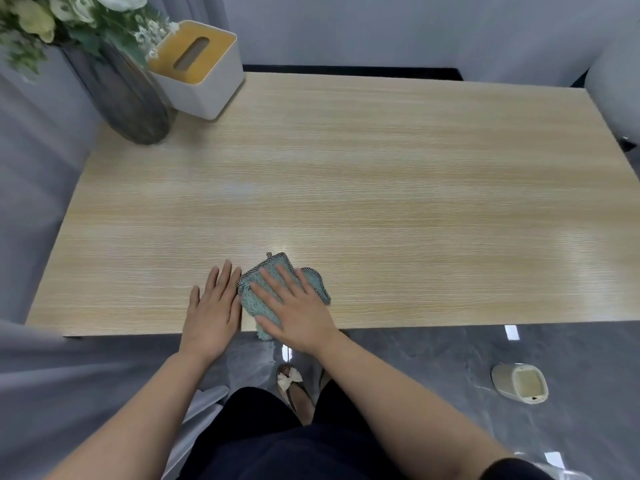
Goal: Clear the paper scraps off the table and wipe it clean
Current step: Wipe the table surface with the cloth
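A light wooden table [346, 174] fills the view. At its near edge lies a crumpled teal cloth [254, 297] with a dark checked border. My right hand [294, 313] presses flat on the cloth with straight, spread fingers. My left hand [213, 306] rests flat on the bare tabletop just left of the cloth, fingers straight and close together. I see no paper scraps on the table.
A dark vase [124, 98] with white flowers stands at the far left corner beside a white tissue box [199, 69] with a yellow top. A small pale bin [521, 382] sits on the grey floor at the right. My feet show under the table's near edge.
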A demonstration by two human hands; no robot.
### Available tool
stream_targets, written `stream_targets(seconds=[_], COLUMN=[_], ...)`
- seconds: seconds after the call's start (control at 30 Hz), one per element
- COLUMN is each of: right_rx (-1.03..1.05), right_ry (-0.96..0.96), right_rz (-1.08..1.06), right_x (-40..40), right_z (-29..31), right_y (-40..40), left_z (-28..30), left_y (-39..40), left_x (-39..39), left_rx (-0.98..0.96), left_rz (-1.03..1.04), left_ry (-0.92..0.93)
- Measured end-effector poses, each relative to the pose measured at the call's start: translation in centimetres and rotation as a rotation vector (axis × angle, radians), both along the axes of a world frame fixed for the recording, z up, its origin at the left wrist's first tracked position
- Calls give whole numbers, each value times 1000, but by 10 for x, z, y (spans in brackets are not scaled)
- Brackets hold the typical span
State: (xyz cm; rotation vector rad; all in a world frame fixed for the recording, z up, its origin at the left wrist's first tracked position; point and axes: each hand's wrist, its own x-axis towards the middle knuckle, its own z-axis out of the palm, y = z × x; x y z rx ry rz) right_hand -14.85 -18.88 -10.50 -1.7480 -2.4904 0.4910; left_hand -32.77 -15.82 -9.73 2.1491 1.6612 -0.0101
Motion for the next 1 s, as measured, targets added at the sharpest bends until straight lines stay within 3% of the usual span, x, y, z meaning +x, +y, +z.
stream_targets(seconds=[0.27, 0.4, 0.63, 1.0], right_rx=[78, 43, 3, 81], right_ry=[-44, -75, -58, -47], right_rz=[-165, -213, -57, -161], right_x=[77, 51, -11, 47], right_z=[-5, -2, 2, -5], right_y=[-46, -35, 16, -49], left_z=[2, 1, 3, 9], left_y=[-2, -1, 0, 4], left_x=[5, 1, 0, 6], left_rx=[-7, -10, -27, 8], left_rz=[22, 4, 3, 77], left_ry=[-17, -31, -42, -85])
